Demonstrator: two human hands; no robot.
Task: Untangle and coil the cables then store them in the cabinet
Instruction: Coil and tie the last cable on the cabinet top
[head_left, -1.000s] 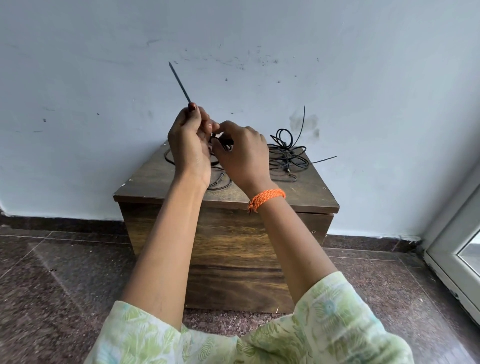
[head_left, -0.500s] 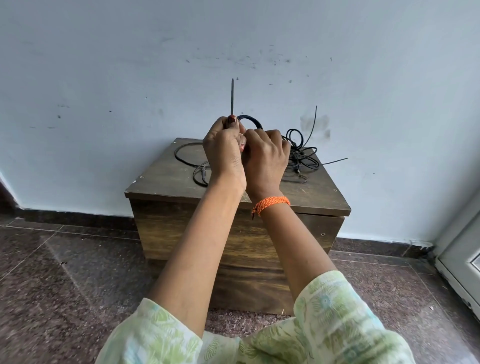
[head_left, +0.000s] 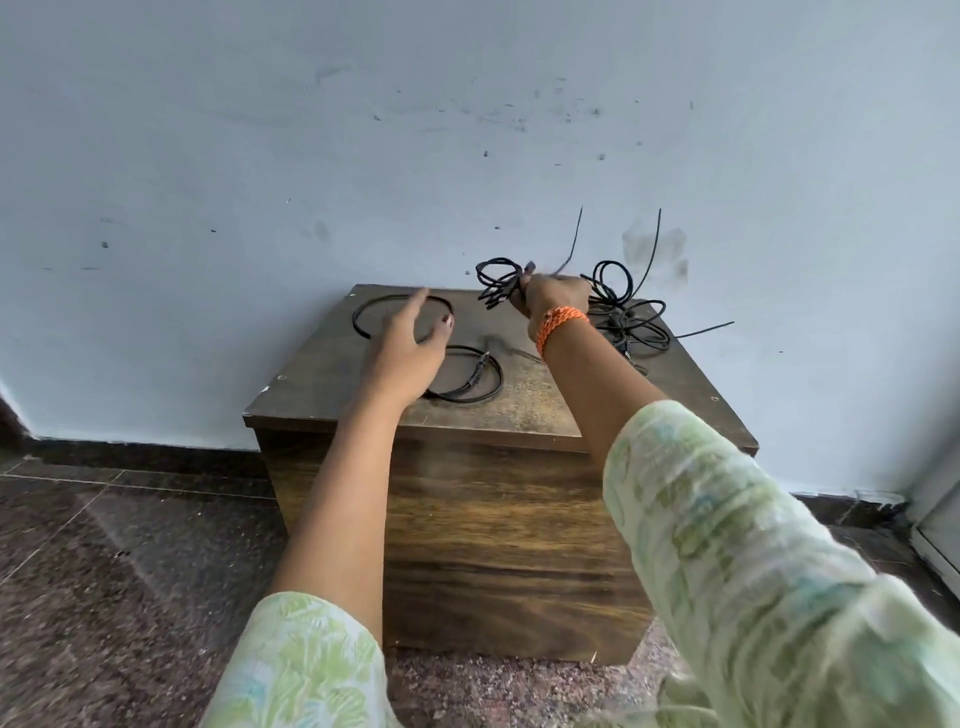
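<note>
Head view takes in a pale wall (head_left: 260, 130) with scuff marks, and below it a dark speckled floor (head_left: 104, 571). Against the wall stands a wooden cabinet (head_left: 493, 545), and both arms reach over its top. Each arm wears a green-patterned sleeve (head_left: 753, 571), the right one blurred.

On the far right part of the cabinet top, just beyond and to the right of the right hand's fingers, lies a tangled heap of black cables (head_left: 626, 312), with thin ends sticking up along the wall and out to the right.

A long black cable (head_left: 467, 384) lies loose on the left half of the top. One of its loops shows under and beyond the left fingers, and another curves just to their right, nearer the front edge, with a plug on it.

The left hand (head_left: 410, 348) hovers palm down above that loose cable, its fingers spread and holding nothing; whether they touch the cable cannot be told.

The right hand (head_left: 553, 299), with an orange braided band (head_left: 558, 325) at the wrist, is raised above the back of the cabinet top. Its fingers are closed around a small coiled bundle of cable (head_left: 498, 283), whose loops stick out to the left of the fingers. A thin loose end rises above the hand, blurred. Between the two hands, the cabinet top is bare wood.
</note>
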